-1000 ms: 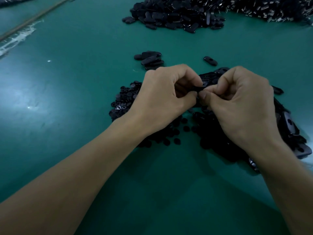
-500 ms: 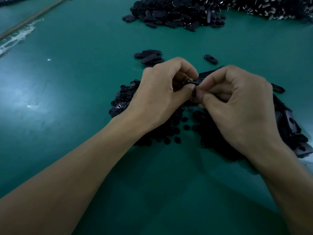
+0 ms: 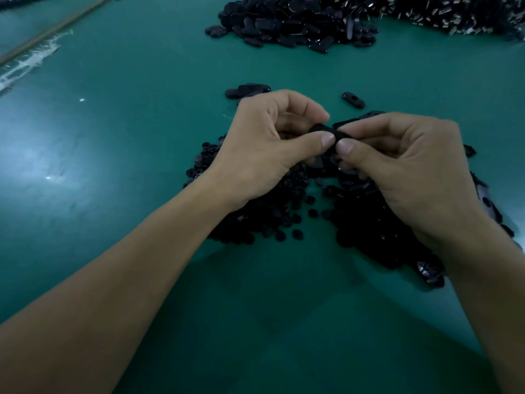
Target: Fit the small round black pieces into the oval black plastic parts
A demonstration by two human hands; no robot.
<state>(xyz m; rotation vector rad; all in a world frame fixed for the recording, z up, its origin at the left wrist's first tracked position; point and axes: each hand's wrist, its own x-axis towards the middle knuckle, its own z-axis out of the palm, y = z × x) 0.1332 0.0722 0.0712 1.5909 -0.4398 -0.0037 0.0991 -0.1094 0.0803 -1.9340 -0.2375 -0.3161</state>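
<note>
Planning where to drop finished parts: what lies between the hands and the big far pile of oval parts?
Head view: a small stack of oval parts, one lone oval part, otherwise bare green table.

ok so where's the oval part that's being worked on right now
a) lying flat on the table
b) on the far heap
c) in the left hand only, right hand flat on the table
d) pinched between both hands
d: the left hand and the right hand both pinch the oval part between thumb and fingers, above the green table.
</note>
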